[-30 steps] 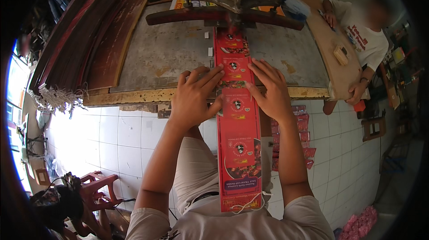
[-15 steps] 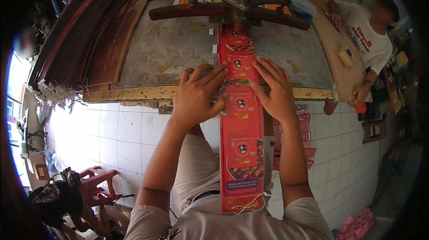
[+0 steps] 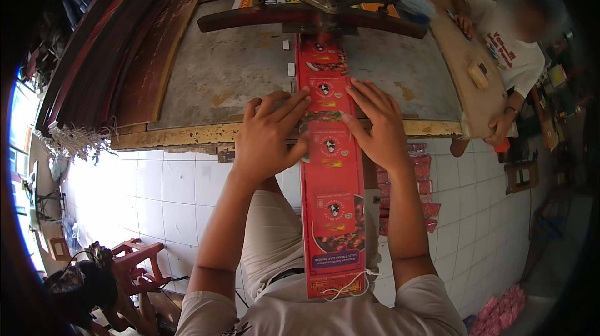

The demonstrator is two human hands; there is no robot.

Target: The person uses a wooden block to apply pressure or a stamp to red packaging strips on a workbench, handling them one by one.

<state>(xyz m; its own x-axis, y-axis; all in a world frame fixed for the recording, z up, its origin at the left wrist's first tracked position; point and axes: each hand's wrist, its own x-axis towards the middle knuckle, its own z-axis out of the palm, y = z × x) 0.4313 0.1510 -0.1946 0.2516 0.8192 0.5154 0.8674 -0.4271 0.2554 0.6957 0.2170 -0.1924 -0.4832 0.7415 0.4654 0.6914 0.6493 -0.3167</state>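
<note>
A long red printed strip (image 3: 331, 180) with food pictures and round emblems runs from beneath the dark metal press (image 3: 325, 5), over the table's front edge, down to my lap. A thin white string (image 3: 350, 285) hangs at its near end. My left hand (image 3: 265, 136) rests along the strip's left edge, fingers stretched forward, fingertips touching it. On the opposite edge lies my right hand (image 3: 378, 123), fingers extended and thumb on the strip. Neither hand is wrapped round anything. The strip's far end is hidden under the press.
Long dark red boards (image 3: 106, 55) are stacked on the table's left. The metal-topped table (image 3: 225, 80) has a worn yellow edge. A person (image 3: 515, 48) sits at the right beside a wooden block (image 3: 479, 76). Red packets (image 3: 422, 180) and a red stool (image 3: 139, 264) are on the floor.
The whole view has shifted slightly, so the table and strip appear a little further left. My hands keep nearly the same place on the strip.
</note>
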